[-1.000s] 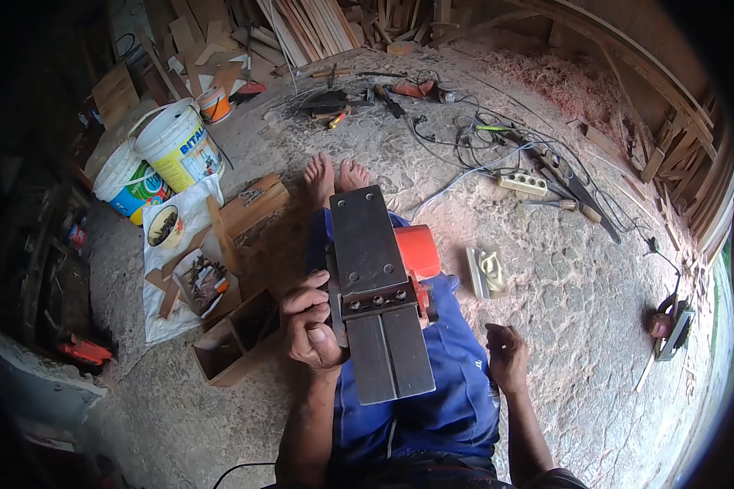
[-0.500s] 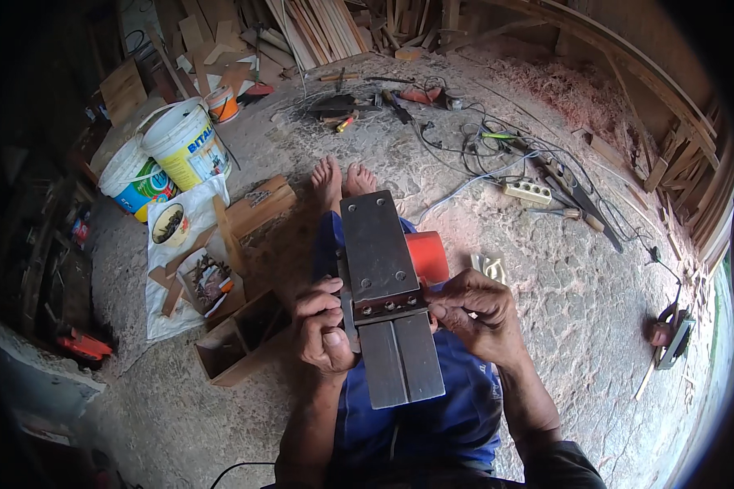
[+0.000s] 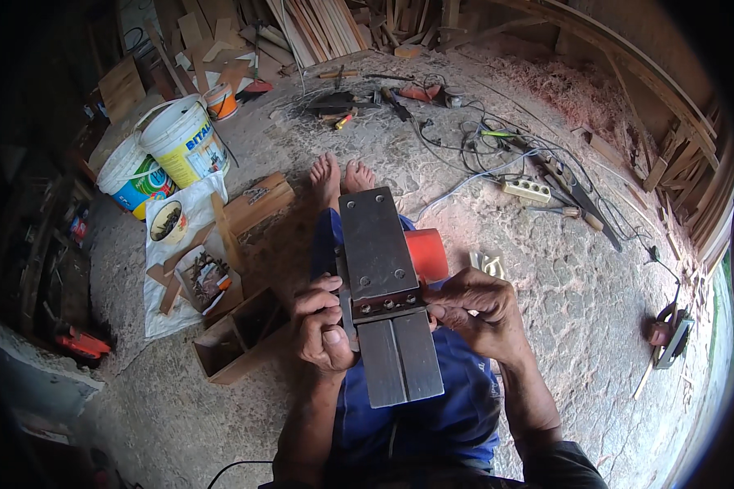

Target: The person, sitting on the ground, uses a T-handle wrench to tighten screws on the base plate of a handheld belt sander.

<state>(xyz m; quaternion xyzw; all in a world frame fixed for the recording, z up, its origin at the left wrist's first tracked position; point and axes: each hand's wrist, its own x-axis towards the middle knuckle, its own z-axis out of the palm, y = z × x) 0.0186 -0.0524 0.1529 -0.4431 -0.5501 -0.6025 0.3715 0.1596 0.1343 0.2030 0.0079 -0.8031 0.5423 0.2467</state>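
An electric hand planer (image 3: 375,240) lies upside down over my lap, its flat dark metal sole facing up. Across the gap between the two sole plates runs the cutter drum (image 3: 389,305), with a row of bolt heads showing. My left hand (image 3: 324,326) grips the planer's left side, fingers bent against its edge. At the drum's right end, my right hand (image 3: 479,314) pinches the planer's edge between thumb and fingers; whether a small part is between the fingertips cannot be seen. A red part of the planer's body (image 3: 427,254) sticks out on the right.
On the left stand paint buckets (image 3: 179,143), a white cloth with a bowl (image 3: 169,222) and a box of small hardware (image 3: 206,279), and an open wooden box (image 3: 245,338). Cables, a power strip (image 3: 527,190) and a handsaw (image 3: 575,196) lie right. Another power tool (image 3: 671,338) lies far right.
Both hands stay on the planer in nearly the same place. The view has shifted very slightly; nothing has been taken up or let go.
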